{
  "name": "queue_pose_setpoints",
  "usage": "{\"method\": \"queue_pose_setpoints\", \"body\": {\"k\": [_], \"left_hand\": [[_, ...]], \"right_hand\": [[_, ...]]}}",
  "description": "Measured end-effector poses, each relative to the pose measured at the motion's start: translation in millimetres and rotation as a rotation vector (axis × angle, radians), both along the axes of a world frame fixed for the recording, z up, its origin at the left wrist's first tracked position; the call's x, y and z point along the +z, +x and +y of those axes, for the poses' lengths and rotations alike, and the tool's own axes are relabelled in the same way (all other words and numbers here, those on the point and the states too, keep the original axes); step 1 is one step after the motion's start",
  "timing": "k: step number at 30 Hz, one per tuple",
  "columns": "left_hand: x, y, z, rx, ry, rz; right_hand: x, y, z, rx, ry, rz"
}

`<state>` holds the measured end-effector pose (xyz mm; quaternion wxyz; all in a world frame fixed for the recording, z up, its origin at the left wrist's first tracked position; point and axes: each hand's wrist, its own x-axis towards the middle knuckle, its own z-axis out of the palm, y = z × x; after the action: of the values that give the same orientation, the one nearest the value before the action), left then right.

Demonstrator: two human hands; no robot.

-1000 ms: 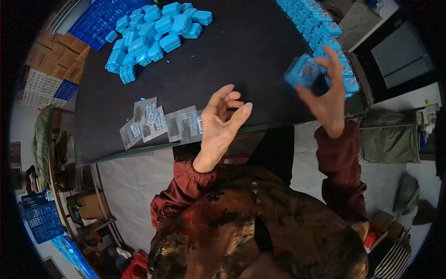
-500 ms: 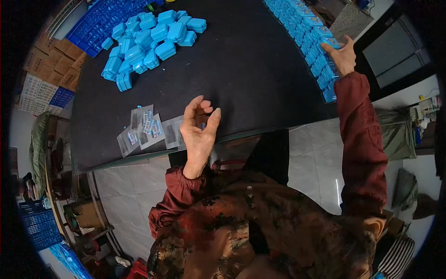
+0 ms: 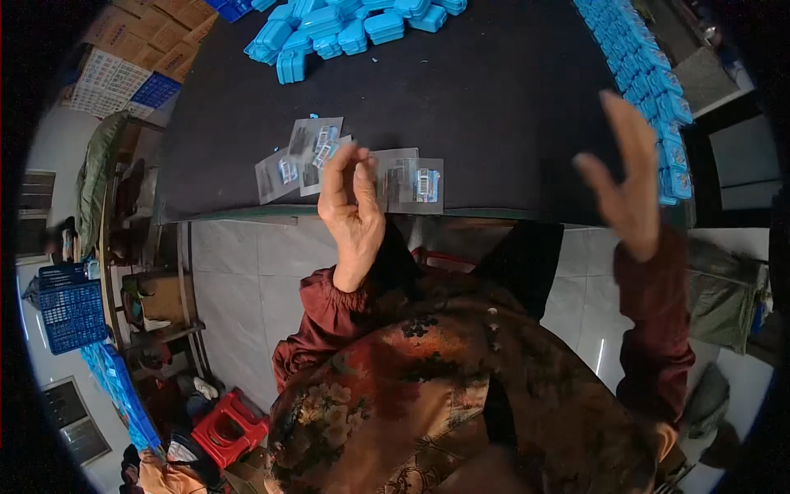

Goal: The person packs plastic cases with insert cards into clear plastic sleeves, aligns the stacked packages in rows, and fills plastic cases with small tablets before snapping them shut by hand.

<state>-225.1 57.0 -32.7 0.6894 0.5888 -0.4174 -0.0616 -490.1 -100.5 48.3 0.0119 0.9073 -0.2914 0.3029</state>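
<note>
My left hand [image 3: 352, 218] is raised near the table's front edge, fingers loosely curled and thumb slightly apart, with nothing visible in it. Just beside it lie small translucent sheets with blue-and-white barcode labels; one labelled sheet [image 3: 427, 186] is to its right, and an overlapping sheet [image 3: 316, 136] is to its left. My right hand [image 3: 632, 185], blurred by motion, has its thumb and fingers spread and holds nothing. It is nearest to the long rows of light-blue boxes [image 3: 650, 78] along the table's right side.
A heap of light-blue lidded boxes [image 3: 325, 25] covers the far left of the black table [image 3: 494, 107]. A red stool [image 3: 229, 430] stands on the floor at lower left, below a blue crate [image 3: 72, 306]. Cardboard cartons [image 3: 152, 33] are stacked at upper left.
My right hand has left the box rows and come back toward me, fingers spreading. The view has tilted down, and my left hand's thumb is closer to its fingers.
</note>
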Motion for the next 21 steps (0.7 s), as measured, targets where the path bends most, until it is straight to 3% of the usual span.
{"method": "queue_pose_setpoints", "body": {"k": [3, 5, 9, 17, 20, 21], "left_hand": [[-15, 0, 8, 0.029, 0.101, -0.155], [-19, 1, 11, 0.022, 0.141, -0.222], [-25, 3, 11, 0.033, 0.206, -0.418], [-30, 3, 2, 0.107, 0.145, -0.675], [-26, 3, 6, 0.094, 0.237, -0.649], [-22, 2, 7, 0.096, 0.232, -0.651]], "right_hand": [[-33, 60, 62, 0.172, 0.259, 0.232], [-62, 87, 76, 0.292, 0.31, 0.166], [-88, 105, 75, 0.35, 0.207, 0.201], [-98, 89, 83, 0.315, 0.177, -0.072], [-95, 91, 76, 0.324, 0.287, -0.213], [-93, 91, 71, 0.309, 0.458, -0.344]]}}
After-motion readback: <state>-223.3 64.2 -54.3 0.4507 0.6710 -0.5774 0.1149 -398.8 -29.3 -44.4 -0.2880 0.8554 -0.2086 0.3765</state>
